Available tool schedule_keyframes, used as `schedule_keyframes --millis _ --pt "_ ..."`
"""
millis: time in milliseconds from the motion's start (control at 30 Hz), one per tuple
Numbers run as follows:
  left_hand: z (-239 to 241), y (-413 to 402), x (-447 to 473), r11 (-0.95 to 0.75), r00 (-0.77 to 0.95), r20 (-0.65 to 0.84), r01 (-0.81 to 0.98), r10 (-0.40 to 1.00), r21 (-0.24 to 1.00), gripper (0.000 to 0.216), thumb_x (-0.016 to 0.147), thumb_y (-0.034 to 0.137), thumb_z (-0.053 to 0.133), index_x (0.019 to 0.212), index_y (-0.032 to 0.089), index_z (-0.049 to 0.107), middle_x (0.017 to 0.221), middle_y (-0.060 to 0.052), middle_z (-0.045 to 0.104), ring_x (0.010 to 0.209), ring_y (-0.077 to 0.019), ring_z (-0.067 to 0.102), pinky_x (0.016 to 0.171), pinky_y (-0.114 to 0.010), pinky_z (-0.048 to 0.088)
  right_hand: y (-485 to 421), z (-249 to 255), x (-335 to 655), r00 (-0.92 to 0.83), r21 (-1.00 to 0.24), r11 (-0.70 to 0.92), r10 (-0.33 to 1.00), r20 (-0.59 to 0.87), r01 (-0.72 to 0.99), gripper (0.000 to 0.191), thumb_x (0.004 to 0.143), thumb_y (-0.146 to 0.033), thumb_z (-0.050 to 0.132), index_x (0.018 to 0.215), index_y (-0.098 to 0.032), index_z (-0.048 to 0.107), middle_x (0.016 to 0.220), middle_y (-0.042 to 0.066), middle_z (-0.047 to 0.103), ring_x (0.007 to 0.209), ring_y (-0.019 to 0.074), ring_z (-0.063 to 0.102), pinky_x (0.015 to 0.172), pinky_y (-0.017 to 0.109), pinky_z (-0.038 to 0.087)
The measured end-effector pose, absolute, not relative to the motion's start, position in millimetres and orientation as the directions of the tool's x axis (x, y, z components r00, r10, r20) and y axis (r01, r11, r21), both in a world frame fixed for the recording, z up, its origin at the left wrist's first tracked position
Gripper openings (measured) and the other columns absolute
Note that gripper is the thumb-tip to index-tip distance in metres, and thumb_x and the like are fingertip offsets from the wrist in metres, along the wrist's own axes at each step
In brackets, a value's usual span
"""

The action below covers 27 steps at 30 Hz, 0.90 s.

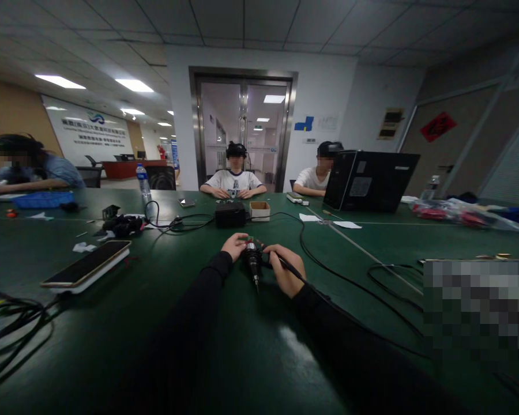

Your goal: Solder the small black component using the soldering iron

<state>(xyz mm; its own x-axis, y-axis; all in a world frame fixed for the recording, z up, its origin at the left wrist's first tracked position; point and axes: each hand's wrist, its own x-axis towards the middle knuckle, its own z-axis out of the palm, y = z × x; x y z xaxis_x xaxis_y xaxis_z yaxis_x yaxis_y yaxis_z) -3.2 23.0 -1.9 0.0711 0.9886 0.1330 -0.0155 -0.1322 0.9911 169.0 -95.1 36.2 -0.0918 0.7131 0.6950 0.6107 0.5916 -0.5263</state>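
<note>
- The left hand (234,246) and right hand (288,271), both in black sleeves, meet near the middle of the green table (190,334).
- Between them lies a dark tool (254,266), its thin tip pointing toward the table's near edge.
- The left hand's fingers are curled closed on the tool's far end.
- The right hand is closed around a black lead (292,269) just beside the tool.
- The lead trails off across the table toward the right edge.
- A phone (86,265) lies flat toward the left edge, with loose black cables (12,328) at the near left corner.
- Further out along the middle stand a black box (230,214) and a small cardboard box (260,210), close together.
- A water bottle (143,181) stands left of them, and an open laptop (369,180) sits toward the far right.
- Three other people sit at the far and left edges.
- Behind them is a glass double door (243,129) in a white wall, under a tiled ceiling with lit panels (134,85).
</note>
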Motion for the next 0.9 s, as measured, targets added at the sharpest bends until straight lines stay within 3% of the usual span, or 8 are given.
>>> schedule_keyframes --millis 433,667,900 --pt "-2.6 19.5 -6.2 -0.149 0.026 0.149 0.315 0.989 0.937 0.028 0.074 0.005 0.055 0.101 0.013 0.06 0.06 0.003 0.061 0.057 -0.0098 0.056 0.062 -0.02 0.044 -93.6 34.7 171.8 -0.085 -0.53 0.591 0.712 0.697 0.608 0.023 0.086 -0.024 0.043 0.084 -0.022 0.066 0.085 0.001 0.07 0.078 0.0161 0.064 0.07 0.024 0.046" --pt "-4.7 20.6 -7.7 -0.172 0.017 0.185 0.464 0.983 0.869 0.026 0.073 0.01 0.054 0.097 0.017 0.063 0.059 0.003 0.06 0.057 -0.0106 0.053 0.061 -0.02 0.042 -93.9 34.8 171.5 -0.087 -0.532 0.596 0.711 0.698 0.602 0.024 0.086 -0.025 0.043 0.084 -0.022 0.066 0.084 0.001 0.07 0.076 0.016 0.064 0.068 0.024 0.046" --pt "-4.5 16.5 -9.5 -0.282 0.096 0.275 0.543 0.957 0.791 0.023 0.071 0.01 0.049 0.086 0.019 0.064 0.052 0.006 0.05 0.052 -0.0096 0.044 0.055 -0.019 0.035 -93.5 35.0 171.5 -0.09 -0.536 0.598 0.713 0.695 0.596 0.024 0.086 -0.024 0.043 0.084 -0.022 0.067 0.084 0.001 0.069 0.077 0.0159 0.063 0.069 0.024 0.047"
